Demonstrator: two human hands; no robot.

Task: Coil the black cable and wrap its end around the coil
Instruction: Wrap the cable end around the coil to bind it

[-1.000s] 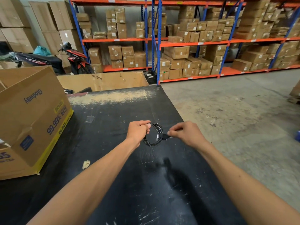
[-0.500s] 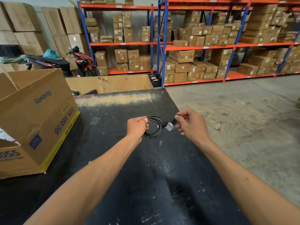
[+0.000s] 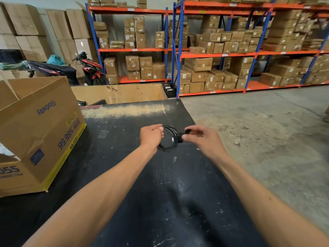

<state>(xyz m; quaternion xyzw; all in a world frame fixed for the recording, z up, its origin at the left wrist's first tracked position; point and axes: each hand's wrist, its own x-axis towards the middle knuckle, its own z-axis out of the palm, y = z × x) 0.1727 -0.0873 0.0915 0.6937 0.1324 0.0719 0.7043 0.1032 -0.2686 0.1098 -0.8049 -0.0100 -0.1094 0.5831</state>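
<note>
The black cable (image 3: 168,139) is thin and glossy, gathered into a small round coil of several loops that you hold in the air above the far half of the black worktop (image 3: 124,175), nearer its right edge than its left. Your left hand (image 3: 151,135) has its grip closed on the left side of the coil, fingers curled around the bundled strands. Your right hand (image 3: 201,138) pinches the cable's end just beside the coil's right side, thumb and forefinger narrowed onto a thicker black plug (image 3: 180,137) with a small pale mark next to it; whether the end already passes around the loops you cannot tell from here. The worktop's right edge runs diagonally close under your right forearm, and beyond it lies bare concrete floor (image 3: 267,131). The middle and near part of the worktop are scuffed but carry nothing, so you have room toward yourself. At the left edge stands a large open cardboard box (image 3: 41,129) with printed lettering on its side; its contents are hidden from this angle. Behind the far edge sits a broad low carton (image 3: 122,93), its inside also out of sight, and farther back shelving racks (image 3: 213,54) stacked with brown boxes.
</note>
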